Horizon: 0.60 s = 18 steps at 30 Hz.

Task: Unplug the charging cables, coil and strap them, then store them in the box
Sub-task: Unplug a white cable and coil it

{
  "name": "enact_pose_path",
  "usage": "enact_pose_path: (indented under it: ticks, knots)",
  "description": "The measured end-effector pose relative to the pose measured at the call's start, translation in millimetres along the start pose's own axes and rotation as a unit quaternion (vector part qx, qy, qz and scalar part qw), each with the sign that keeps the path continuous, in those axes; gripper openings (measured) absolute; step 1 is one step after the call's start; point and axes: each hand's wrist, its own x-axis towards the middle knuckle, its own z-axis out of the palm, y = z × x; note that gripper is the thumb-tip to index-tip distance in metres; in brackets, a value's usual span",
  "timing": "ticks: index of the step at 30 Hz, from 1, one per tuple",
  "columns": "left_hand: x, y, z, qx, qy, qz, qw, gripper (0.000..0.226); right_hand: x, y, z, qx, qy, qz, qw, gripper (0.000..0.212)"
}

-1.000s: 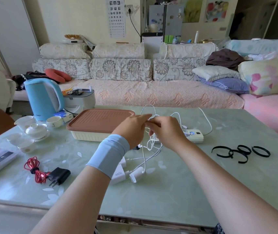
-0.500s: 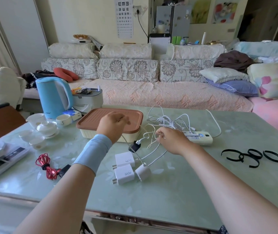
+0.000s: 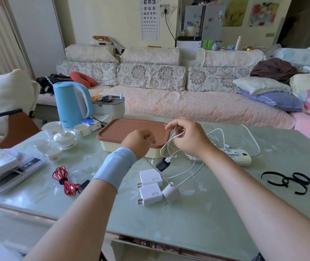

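My right hand (image 3: 188, 138) is raised over the table and grips a loop of white charging cable (image 3: 169, 146). My left hand (image 3: 140, 142), wearing a blue wrist sleeve, is curled in front of the box and seems to pinch a thin stretch of the same cable. The cream box (image 3: 112, 147) has its brown lid (image 3: 131, 127) on. More white cable lies tangled by the white power strip (image 3: 233, 156). Three white chargers (image 3: 150, 187) and a small black adapter (image 3: 161, 164) lie near me. A red cable (image 3: 63, 180), coiled and strapped, lies at the left.
Black straps (image 3: 291, 181) lie on the right of the glass table (image 3: 207, 213). A blue kettle (image 3: 71, 104), a tea set (image 3: 63, 138) and a grey container (image 3: 109, 108) stand at the back left. Books and a scale (image 3: 9, 168) sit at the left edge. A sofa is behind.
My right hand has lifted off the table with a loop of white cable. My left hand has come off the box lid and curled up close to the right hand.
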Motion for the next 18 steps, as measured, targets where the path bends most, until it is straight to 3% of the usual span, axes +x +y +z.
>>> enact_pose_path:
  ticks: [3,5,8,10,12,15,18]
  knots:
    - [0,-1,5,-0.012,-0.049,0.011,0.999,0.028,8,-5,9,0.04,0.045,-0.009,0.998,0.039]
    - [-1,-1,7,-0.042,-0.076,0.016,0.996,0.03,12,-5,13,-0.014,0.084,-0.004,0.996,0.023]
    - [-3,1,8,-0.038,-0.059,0.019,0.997,0.03,16,-1,10,-0.123,0.093,0.112,0.982,0.025]
    - [-3,-2,9,-0.04,-0.039,0.009,0.998,0.031,14,4,9,-0.133,0.0,0.181,0.974,0.034]
    - [-2,-4,9,-0.046,-0.031,-0.004,0.998,0.032,8,12,12,-0.13,-0.1,0.205,0.965,0.028]
    - [-2,-2,11,-0.046,-0.023,-0.035,0.998,0.031,-2,19,13,-0.105,-0.176,0.236,0.95,0.024]
    - [-3,3,13,0.031,0.015,-0.041,0.999,0.044,-5,20,8,-0.06,-0.255,0.267,0.927,0.031]
